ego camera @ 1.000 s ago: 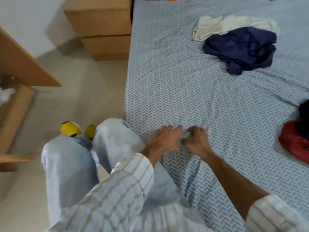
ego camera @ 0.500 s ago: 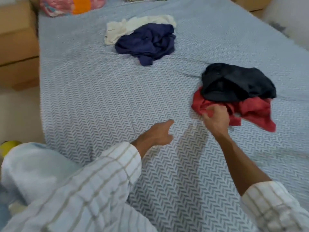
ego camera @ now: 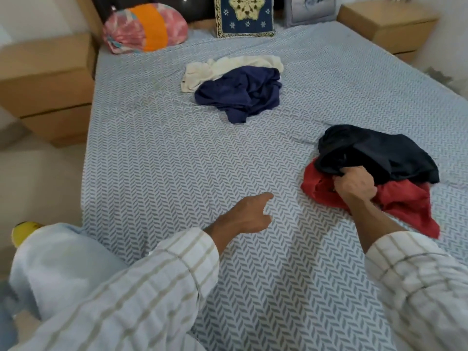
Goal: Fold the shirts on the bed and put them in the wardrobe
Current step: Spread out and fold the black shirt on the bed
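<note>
**Right hand on the pile at the frame's right**

We see our right hand clenched on the black shirt, which lies crumpled over the red shirt at right of centre on the bed. Our left hand hovers lower centre, grasping nothing, forefinger extended. Toward the top centre, a navy shirt overlaps a cream shirt.

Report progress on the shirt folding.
Done: nothing visibly; no folded shirt shows. In hand: the right hand grips the black shirt lying on the red shirt; the left hand holds nothing. Left: the navy shirt and cream shirt lie crumpled.
</note>
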